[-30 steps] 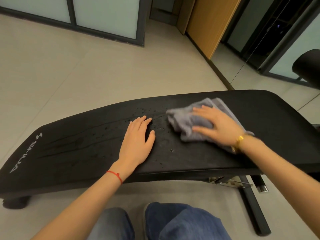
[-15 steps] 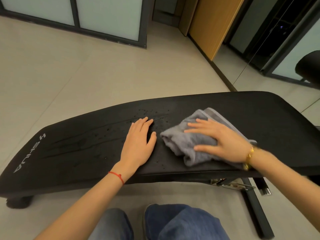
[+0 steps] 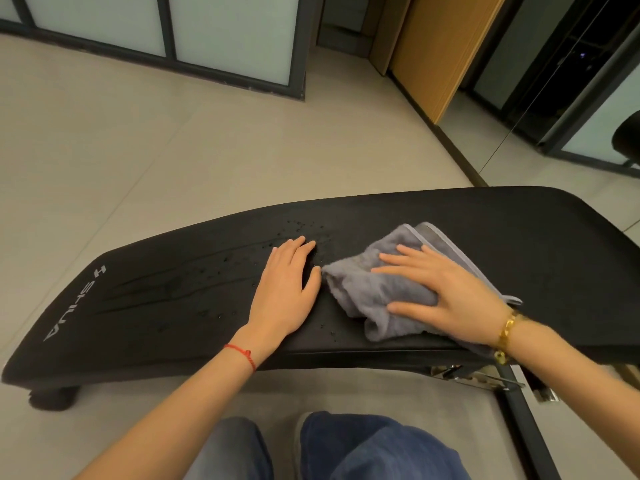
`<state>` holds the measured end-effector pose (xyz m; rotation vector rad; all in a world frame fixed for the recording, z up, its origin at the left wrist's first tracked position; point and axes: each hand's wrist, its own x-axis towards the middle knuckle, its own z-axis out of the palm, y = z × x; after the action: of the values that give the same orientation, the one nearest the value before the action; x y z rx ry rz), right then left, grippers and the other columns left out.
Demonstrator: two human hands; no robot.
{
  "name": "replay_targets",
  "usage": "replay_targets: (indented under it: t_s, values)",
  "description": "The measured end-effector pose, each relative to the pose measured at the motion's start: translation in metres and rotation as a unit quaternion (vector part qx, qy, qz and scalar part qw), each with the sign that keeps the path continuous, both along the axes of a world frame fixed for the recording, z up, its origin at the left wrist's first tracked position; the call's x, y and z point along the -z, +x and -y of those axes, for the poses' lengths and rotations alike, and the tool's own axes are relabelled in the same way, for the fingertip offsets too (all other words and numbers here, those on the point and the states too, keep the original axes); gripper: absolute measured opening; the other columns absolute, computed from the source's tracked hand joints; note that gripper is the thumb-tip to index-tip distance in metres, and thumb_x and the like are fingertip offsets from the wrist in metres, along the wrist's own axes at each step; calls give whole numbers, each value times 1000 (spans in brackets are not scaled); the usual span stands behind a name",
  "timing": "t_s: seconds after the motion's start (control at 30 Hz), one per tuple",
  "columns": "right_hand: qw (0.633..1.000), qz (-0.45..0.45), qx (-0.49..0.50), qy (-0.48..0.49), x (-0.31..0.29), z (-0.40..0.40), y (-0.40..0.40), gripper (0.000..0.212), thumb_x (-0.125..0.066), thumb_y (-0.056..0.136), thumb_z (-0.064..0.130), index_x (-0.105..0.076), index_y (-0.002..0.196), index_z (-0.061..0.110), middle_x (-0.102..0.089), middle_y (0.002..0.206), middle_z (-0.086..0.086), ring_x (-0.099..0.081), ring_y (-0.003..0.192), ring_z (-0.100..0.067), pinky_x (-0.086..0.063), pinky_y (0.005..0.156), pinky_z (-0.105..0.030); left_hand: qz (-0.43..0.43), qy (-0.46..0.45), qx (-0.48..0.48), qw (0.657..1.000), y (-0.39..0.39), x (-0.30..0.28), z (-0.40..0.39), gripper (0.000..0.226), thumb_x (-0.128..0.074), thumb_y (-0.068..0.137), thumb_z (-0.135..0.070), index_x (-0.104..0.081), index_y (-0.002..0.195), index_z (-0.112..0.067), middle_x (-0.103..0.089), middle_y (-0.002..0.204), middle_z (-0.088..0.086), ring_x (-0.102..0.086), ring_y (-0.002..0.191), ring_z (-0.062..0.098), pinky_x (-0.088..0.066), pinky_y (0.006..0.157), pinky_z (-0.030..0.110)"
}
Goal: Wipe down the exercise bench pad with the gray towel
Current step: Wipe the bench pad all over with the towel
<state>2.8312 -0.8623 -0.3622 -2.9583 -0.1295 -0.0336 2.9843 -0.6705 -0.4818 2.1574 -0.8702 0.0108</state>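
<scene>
Here: two hands, both flat — left hand [image 3: 285,294] on one bench pad [image 3: 519,237], right hand [image 3: 446,299] pressing one gray towel [image 3: 367,292].

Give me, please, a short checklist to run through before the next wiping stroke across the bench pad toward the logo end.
1. Gray towel lies on the bench pad: ok.
2. Right hand presses flat on the towel: ok.
3. Left hand rests in the towel's path toward the logo end: not ok.
4. Water droplets remain beyond the left hand: not ok, not yet wiped.
5. Towel bunched rather than spread: not ok for coverage.
6. Towel dampness: cannot tell.
</scene>
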Motion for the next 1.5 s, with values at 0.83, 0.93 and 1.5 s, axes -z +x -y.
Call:
replay_targets:
  t_s: [0.83, 0.93, 1.5]
  values:
    - [982, 31, 165, -90, 9, 41, 116, 57, -55, 88, 52, -48, 138, 25, -42, 149, -1, -32, 140, -27, -19, 117, -43, -1, 1, -2, 1000, -2, -3, 0, 51, -35, 100, -40, -34, 148, -23, -28, 157, -5, -17, 148, 11, -8, 124, 34]
    - [993, 46, 95, -54, 10, 7, 58, 59, -55, 85, 57, -45, 139, 33, -36, 151, 9, -24, 144, -16, -12, 119, -34, 2, -2, 1, 1000, 0, -1, 0, 51, -37, 99, -39, -36, 148, -21, -30, 157, -4, -18, 147, 12, -8, 124, 34]
    - [991, 50, 114, -53, 5, 9, 29, 69, -44, 80, 70, -38, 141, 38, -37, 151, 9, -25, 144, -14, -9, 119, -32, 3, -5, 1, 1000, 0, 0, 0, 52, -36, 100, -40, -34, 148, -22, -29, 157, -4, -18, 147, 11, -6, 124, 35]
